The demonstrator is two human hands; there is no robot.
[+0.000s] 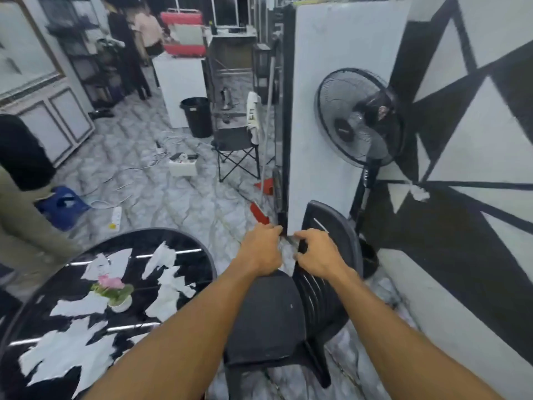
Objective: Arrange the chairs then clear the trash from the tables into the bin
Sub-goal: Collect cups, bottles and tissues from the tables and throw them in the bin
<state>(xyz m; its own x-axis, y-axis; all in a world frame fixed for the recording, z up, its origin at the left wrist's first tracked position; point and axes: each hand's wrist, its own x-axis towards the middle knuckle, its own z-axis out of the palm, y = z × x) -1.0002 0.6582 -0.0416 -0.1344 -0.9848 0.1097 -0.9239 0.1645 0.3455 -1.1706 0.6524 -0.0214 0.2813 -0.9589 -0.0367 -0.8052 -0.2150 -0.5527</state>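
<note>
A black plastic chair [268,316] stands just right of the round black table [202,255], its slatted back toward the painted wall. My left hand [261,249] and my right hand [317,254] are side by side, both with fingers curled round the chair's near armrest. Several torn pieces of white paper [168,293] lie scattered over the tabletop around a small pot of pink flowers [115,290]. The black bin [197,116] stands far off on the floor beside a white cabinet.
A standing fan [360,119] and a white pillar [331,111] are close behind the chair. A folding chair [236,145], red dustpan [259,213], cables and power strips [116,216] lie on the floor. A person [20,215] and a blue stool [62,207] are at left.
</note>
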